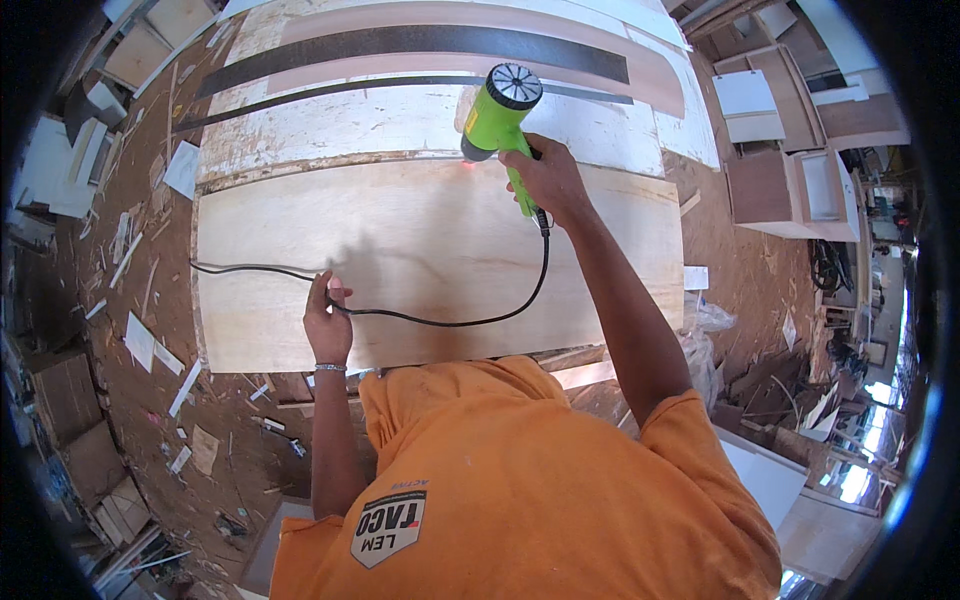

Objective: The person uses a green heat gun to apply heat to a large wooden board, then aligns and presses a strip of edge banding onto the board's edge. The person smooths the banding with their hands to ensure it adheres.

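My right hand (552, 182) is closed round the handle of a green hair dryer (492, 122) with a black round grille at its back. The dryer's dark nozzle points down, close over the far edge of a pale plywood board (250, 225); a small red glow shows just under it. A black power cord (440, 323) leaves the handle, curves over the board and runs to its left edge. Near the board's front, left of the middle, the fingers of my left hand (327, 318) are closed on this cord.
Beyond the board, dark strips (420, 42) lie on a worn white surface (400, 125). Offcuts (140, 340) litter the brown floor on the left. At the right stand wooden cabinet boxes (765, 195) and a crumpled clear plastic bag (708, 318).
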Demonstrator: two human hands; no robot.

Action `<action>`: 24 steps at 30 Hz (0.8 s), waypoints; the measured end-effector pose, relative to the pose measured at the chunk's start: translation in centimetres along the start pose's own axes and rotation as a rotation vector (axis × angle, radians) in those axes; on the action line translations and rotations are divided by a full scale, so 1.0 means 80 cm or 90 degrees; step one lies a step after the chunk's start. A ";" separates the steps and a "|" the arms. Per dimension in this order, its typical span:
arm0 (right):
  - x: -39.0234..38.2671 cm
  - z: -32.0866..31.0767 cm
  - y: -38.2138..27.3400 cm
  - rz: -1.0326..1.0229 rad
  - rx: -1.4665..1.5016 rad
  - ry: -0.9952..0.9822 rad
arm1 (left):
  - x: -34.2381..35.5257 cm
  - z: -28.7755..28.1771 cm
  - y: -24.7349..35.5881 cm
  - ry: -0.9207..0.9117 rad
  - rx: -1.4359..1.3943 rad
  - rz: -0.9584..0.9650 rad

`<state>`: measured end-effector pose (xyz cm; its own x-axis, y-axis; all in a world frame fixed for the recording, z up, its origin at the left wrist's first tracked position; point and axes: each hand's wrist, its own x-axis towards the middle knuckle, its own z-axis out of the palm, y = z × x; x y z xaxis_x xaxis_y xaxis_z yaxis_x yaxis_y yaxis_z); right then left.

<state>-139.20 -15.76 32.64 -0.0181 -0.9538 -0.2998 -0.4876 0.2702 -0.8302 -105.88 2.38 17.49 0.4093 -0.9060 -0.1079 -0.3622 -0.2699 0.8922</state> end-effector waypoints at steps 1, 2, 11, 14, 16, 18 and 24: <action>0.000 -0.004 0.001 0.008 0.011 -0.002 | 0.000 0.002 0.002 -0.009 0.021 0.013; -0.002 -0.009 0.001 0.015 0.020 -0.004 | -0.001 0.005 0.004 -0.018 0.038 0.026; -0.009 -0.037 0.017 0.027 -0.010 0.006 | 0.008 0.014 0.019 -0.034 0.075 0.041; -0.017 -0.049 0.020 0.060 0.029 0.017 | 0.005 0.018 0.024 -0.032 0.084 0.030; -0.020 -0.056 0.027 0.051 0.017 0.025 | 0.003 0.020 0.023 -0.028 0.093 0.033; -0.021 -0.065 0.037 0.053 0.023 0.041 | 0.001 0.022 0.018 -0.025 0.105 0.046; -0.023 -0.091 0.065 0.073 0.073 0.086 | 0.003 0.026 0.008 -0.004 0.165 0.134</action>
<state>-148.05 -13.51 32.28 -0.1889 -0.9227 -0.3360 -0.3732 0.3840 -0.8446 -107.74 1.30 17.12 0.2972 -0.9527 0.0636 -0.6394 -0.1490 0.7543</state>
